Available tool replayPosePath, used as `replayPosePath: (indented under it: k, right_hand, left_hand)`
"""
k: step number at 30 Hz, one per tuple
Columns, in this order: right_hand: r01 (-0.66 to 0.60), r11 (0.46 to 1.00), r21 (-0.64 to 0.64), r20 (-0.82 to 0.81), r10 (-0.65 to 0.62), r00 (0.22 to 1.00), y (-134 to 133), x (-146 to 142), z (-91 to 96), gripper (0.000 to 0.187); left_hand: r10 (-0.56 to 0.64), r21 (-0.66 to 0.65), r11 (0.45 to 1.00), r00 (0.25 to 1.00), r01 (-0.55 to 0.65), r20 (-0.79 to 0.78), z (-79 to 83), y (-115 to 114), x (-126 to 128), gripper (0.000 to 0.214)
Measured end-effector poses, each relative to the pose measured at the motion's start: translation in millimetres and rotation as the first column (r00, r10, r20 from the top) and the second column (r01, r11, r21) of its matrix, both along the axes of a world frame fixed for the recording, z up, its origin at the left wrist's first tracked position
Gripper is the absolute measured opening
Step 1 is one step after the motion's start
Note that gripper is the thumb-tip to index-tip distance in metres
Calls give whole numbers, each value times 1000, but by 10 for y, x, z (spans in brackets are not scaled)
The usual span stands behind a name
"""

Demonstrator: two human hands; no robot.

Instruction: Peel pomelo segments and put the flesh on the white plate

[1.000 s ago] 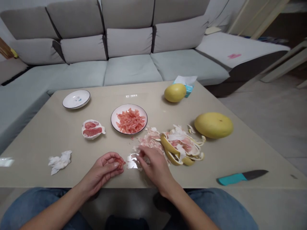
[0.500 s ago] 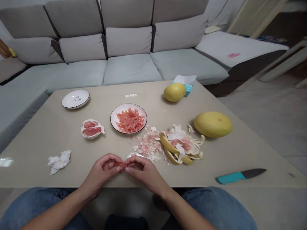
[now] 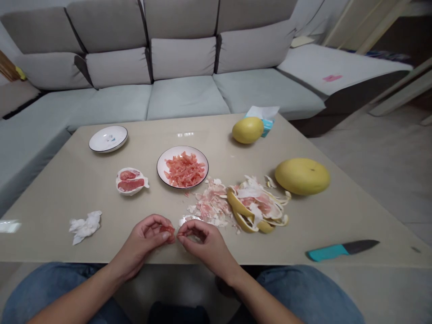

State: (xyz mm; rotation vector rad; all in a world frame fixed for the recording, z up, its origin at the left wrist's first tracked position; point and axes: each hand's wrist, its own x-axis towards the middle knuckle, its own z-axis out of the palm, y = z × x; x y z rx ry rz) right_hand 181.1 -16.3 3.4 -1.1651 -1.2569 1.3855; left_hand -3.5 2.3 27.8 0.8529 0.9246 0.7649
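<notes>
Near the table's front edge, my left hand (image 3: 152, 236) is closed around a piece of red pomelo flesh (image 3: 168, 230). Just beside it, my right hand (image 3: 201, 238) is pinched, and a tiny reddish bit shows at its fingertips. A narrow gap separates the two hands. Beyond them stands a dark-rimmed white plate (image 3: 161, 173) heaped with pomelo flesh pieces (image 3: 185, 170). To its left lies a partly peeled pomelo chunk (image 3: 131, 183), its red segments showing in white membrane. Scraps of membrane (image 3: 212, 202) spread to the right, against a pile of yellow peel (image 3: 241, 211).
Two whole pomelos (image 3: 302, 176) are on the right side, the farther one before a blue tissue pack (image 3: 267, 126). A knife (image 3: 342, 250) with a turquoise handle lies front right. On the left are a crumpled tissue (image 3: 85, 227) and a white plate (image 3: 108, 138). A sofa (image 3: 185, 96) stands behind.
My hands have drawn slightly apart; their fingertips met at the pomelo flesh before. The flesh stays in my left hand. The whole view has shifted slightly.
</notes>
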Motion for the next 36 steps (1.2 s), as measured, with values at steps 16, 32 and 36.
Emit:
replayPosePath:
  k: [16,32,36]
  right_hand:
    - [-41,898,439,359,-133,924,11,56,-85,12]
    - [-196,701,685,562,-338,755,-50,-51,-131,6]
    - [-208,694,689,577,-353,736,-59,-70,-160,8]
  left_hand:
    - [-137,21,990,987,139,-79,55,58,-64,15]
    - [221,701,564,739,435,-636,-154,-55,-22,15]
    - [246,713,507,712,484,-657,-146,-76,-29,17]
